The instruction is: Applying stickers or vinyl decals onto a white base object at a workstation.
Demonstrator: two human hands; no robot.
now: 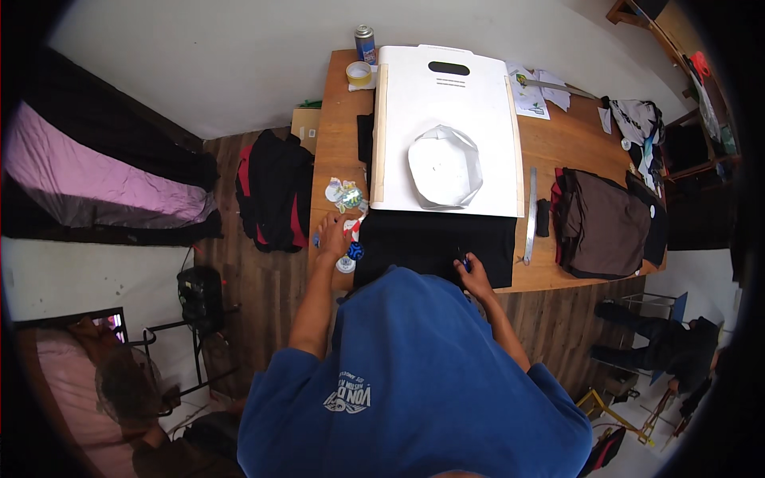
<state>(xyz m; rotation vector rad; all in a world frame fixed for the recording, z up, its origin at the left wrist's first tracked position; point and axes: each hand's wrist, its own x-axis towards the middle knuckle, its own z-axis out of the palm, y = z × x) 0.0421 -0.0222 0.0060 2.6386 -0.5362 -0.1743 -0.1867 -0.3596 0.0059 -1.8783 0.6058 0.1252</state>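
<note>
The black cloth [436,245], flat, plain and matte, is laid at the near edge of the desk [550,143], its far side met by the white board [446,103]. By the left hand [331,234], fingers partly bent, the cluster of colourful patches [355,251] is touched; whether one is gripped cannot be told. In the curled right hand [476,276], over the cloth's near right part, a small dark-blue object [464,261] is held.
</note>
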